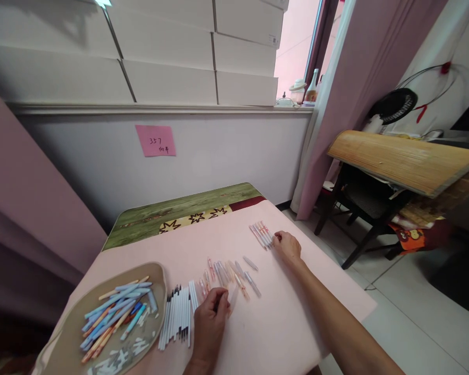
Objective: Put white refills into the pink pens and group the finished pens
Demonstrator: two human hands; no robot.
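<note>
Head view. Left hand [213, 323]: thumb and index drawn together, other fingers curled. Clear barrel [233, 298] sits right at those fingertips, blurred; can't tell if it's clamped or only touched. Right hand [287, 247]: thumb and index close together at the right end of the pen row [261, 235]; can't tell if they grip the last pen or just touch it. Row lies side by side, reddish marks at the far ends, directly left of the right fingers.

Loose barrels [224, 272]: scattered between the two hands, just beyond the left fingers, some clear, some pink or orange. Refills [175, 315]: white, black-tipped, bunched just left of the left fingers, roughly parallel.

Tray [72, 317]: beige, left of the refills, well out from the left fingers. Inside: blue and orange pens [117, 312] piled criss-cross, plus small clear and white parts [119, 359] nearer the wearer than the pens.

Pink cloth [273, 325] under both hands. Green patterned cover [140, 221] beyond the fingers, at the table's far edge. Farther out, past the fingertips: pink note [155, 140] on the wall, reads 357; white boxes [164, 78] stacked above it. Well right of the right fingers: bamboo mat [406, 159] over a chair [361, 203], black fan [394, 105] behind.
</note>
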